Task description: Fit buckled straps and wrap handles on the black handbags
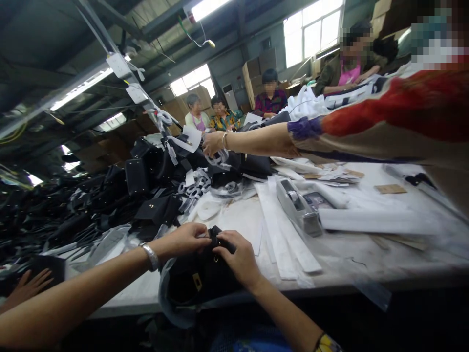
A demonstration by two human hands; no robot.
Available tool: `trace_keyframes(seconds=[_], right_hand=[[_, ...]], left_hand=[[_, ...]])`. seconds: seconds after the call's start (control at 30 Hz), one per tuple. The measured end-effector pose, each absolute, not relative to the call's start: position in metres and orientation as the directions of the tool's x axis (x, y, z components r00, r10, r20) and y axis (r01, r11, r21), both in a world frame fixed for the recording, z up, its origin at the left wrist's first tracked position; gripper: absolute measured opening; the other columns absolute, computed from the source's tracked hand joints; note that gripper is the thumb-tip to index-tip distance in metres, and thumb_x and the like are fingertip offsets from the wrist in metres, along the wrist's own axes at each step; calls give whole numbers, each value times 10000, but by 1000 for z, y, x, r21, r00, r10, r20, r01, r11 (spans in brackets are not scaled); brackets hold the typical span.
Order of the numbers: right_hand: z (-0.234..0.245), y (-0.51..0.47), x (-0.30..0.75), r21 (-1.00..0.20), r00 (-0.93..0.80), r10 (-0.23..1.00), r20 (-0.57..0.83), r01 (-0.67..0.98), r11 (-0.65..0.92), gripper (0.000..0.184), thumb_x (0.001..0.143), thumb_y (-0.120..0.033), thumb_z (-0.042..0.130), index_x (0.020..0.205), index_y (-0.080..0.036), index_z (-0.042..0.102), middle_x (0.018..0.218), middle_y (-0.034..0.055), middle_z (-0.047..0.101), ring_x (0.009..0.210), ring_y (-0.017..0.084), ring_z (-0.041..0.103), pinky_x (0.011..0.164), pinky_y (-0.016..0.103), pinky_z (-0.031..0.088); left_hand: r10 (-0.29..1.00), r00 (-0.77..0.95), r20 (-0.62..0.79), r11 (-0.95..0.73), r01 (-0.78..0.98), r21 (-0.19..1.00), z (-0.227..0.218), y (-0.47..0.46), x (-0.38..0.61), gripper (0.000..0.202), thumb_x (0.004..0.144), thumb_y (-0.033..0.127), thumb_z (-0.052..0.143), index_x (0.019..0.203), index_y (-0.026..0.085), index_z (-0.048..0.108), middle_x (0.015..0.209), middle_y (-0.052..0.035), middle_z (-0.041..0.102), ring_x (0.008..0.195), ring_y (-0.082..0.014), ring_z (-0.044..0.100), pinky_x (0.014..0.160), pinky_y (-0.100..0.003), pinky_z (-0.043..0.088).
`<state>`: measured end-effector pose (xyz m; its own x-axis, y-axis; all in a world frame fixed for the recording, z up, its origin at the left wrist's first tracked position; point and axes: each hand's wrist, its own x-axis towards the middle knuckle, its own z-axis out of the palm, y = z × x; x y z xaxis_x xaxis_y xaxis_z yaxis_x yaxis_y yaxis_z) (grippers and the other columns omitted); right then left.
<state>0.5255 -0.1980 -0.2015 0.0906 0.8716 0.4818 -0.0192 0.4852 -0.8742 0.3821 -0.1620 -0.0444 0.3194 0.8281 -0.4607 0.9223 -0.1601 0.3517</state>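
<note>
A black handbag (220, 279) with gold-coloured metal fittings sits at the table's front edge, partly hidden under my forearms. My left hand (189, 239), with a silver bracelet at the wrist, pinches a black strap at the top of the bag. Close beside it, my right hand (240, 254) grips the same black part between thumb and fingers. Greyish plastic wrapping (164, 288) curves around the bag's left side. What exactly lies under my fingertips is too small and dark to make out.
A co-worker's arm (260, 139) reaches across from the right over white tape rolls (198, 183). A tape dispenser (298, 208) and white foam strips (287, 239) lie right. Black bags (157, 210) pile up left, near another person's hand (32, 286). Several people work behind.
</note>
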Motion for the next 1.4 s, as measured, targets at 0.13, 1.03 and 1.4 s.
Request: trace_keyframes(seconds=[0.13,1.03,1.4], right_hand=[[-205,-200,520,-866,148,859,489,-35,499,249,770,-115,758,994,-215,714,1041,64,698,1019,214,645,951,352,503],[-177,-184,560,-962,-328,944,-30,-246,-116,226,681,-388,775,690,-189,667,1424,97,540,1305,281,498,1092,409,334],[-210,-197,604,-948,27,992,121,298,108,102,791,-178,546,699,-203,583,1322,129,548,1249,251,512,993,402,424]], left_hand=[[848,356,-394,-233,916,327,-53,-160,386,317,813,481,542,766,170,584,628,12,600,601,-167,553,541,-237,375],[801,595,62,-593,776,215,-85,-189,379,284,853,421,671,1111,307,704,1024,13,756,896,-209,696,751,-267,465],[867,490,94,-495,822,281,-95,-192,359,251,826,437,682,1044,321,723,984,41,771,852,-188,712,748,-259,485]])
